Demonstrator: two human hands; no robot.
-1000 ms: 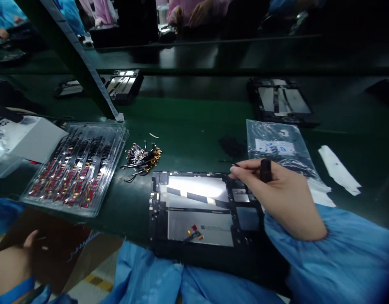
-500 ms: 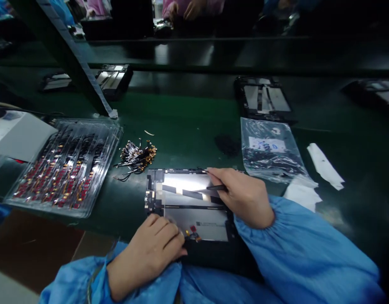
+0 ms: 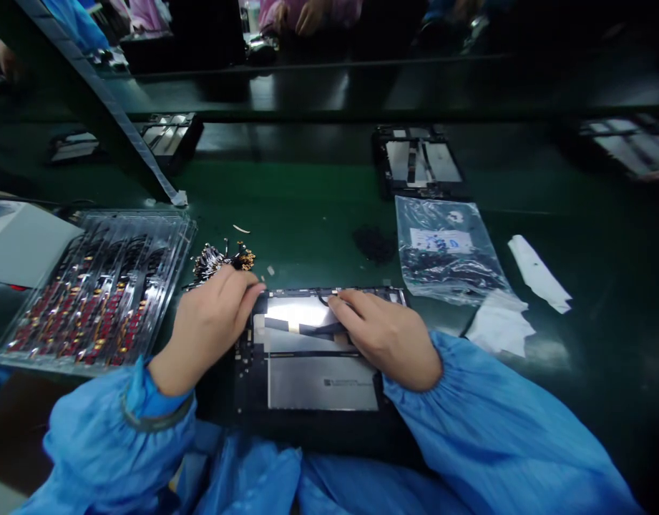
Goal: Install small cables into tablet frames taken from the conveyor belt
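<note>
On the green bench, close to its near edge, lay an opened tablet [image 3: 313, 372] with its metal back plates showing. Both hands rested on its far edge. The right hand [image 3: 386, 336] lay over the upper right part, fingers curled together and pinching a thin black tool [image 3: 321, 330] that lay flat across the bright plate. The left hand [image 3: 211, 325] pressed on the upper left corner, fingers together and bent down; whether they pinched anything could not be told. Just beyond the left fingertips sat a heap of small flex cables [image 3: 219, 259]. Left of that lay a clear tray [image 3: 93, 286] of parts. Right of the tablet lay a plastic bag [image 3: 444, 247] and white paper scraps [image 3: 538, 272]. Farther back sat another opened tablet [image 3: 418, 161].
</note>
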